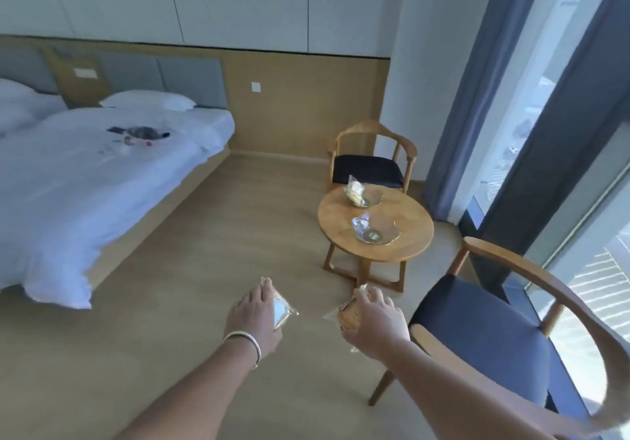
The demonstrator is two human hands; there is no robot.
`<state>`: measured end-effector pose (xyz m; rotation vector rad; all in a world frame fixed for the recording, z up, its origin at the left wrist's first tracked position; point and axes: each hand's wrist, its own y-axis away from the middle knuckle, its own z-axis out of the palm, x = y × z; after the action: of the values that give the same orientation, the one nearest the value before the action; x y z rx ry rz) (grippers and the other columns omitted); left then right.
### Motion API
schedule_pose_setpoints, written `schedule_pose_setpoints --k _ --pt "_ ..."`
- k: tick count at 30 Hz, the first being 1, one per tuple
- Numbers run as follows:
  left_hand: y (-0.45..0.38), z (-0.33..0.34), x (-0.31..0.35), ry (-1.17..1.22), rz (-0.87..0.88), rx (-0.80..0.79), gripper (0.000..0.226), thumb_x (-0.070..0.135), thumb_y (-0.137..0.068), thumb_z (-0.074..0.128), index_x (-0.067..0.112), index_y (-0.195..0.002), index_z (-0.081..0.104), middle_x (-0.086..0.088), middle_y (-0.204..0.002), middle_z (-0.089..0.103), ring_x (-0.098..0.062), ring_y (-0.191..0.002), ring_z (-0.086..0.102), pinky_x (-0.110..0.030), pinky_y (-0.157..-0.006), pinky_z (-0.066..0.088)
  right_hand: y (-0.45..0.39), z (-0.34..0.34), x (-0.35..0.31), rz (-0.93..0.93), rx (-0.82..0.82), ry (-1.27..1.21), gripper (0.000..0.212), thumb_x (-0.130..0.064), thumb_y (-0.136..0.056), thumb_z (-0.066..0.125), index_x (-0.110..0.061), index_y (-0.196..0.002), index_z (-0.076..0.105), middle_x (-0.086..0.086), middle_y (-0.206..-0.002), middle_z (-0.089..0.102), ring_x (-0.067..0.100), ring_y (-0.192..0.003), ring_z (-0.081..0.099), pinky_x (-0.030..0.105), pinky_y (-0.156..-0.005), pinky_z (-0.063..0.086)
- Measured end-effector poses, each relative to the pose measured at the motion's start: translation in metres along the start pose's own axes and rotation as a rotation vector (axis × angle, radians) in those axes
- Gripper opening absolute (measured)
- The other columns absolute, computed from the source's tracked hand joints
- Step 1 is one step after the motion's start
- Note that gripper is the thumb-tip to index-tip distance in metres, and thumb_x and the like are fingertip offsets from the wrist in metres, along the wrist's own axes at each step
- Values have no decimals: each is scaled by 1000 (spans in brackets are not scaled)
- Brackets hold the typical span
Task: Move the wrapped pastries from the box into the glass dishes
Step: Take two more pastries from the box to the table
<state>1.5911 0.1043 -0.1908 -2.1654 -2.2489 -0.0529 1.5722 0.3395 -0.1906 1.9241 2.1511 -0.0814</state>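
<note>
- The left hand (254, 310) is held out over the floor, back of the hand up, with a bracelet (245, 342) on the wrist.
- Its fingers are curled around a wrapped pastry (282, 310), gripping it along one side; the clear wrapper sticks out past the fingertips towards the right.
- The right hand (371, 320) is also out in front, near the left one but not touching it.
- It is closed around a second wrapped pastry (347, 315), a round golden-brown one, with crinkled wrapper showing at the top and left of the fist.
- Both hands hang in the air above the wooden floor (170, 354), short of the table.
- A small round wooden table (412, 235) stands ahead, with two glass dishes on it.
- The far dish (373, 197) holds pastries in clear wrappers, leaning at its left side.
- The near dish (381, 231) has one wrapped item (361, 224) at its left edge; the rest of it looks bare.
- A wooden chair with a dark seat (368, 166) stands behind the table, and another chair (494, 330) is just right of the right arm.
- A bed (85, 183) with white sheets fills the left of the room.
- The box is not in view.
</note>
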Motion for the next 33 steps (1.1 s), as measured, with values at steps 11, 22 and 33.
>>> schedule_pose_setpoints --k 11,22,33 --pt "-84 -9 -64 -5 -115 -8 92 37 -79 60 7 -148 8 -6 -142 38 -23 -124 43 -31 -95 37 -122 -9 -75 -172 15 46 83 -52 -74 64 -24 -144 29 2 -138 39 25 -122 42 35 -95 40" --pt "-237 10 -36 3 -84 -70 91 37 -79 59 8 -148 9 -7 -142 38 -24 -123 43 -30 -97 37 -276 -5 -36 -150 -37 56 83 -54 -77 63 -22 -145 27 2 -142 36 25 -123 43 37 -99 38" --pt "-395 -1 -28 3 -117 -49 91 37 -78 61 7 -148 9 -6 -143 36 -23 -125 42 -31 -97 39 -445 -49 -15 -176 -37 62 72 -51 -76 66 -26 -136 35 2 -134 40 25 -119 45 37 -97 41"
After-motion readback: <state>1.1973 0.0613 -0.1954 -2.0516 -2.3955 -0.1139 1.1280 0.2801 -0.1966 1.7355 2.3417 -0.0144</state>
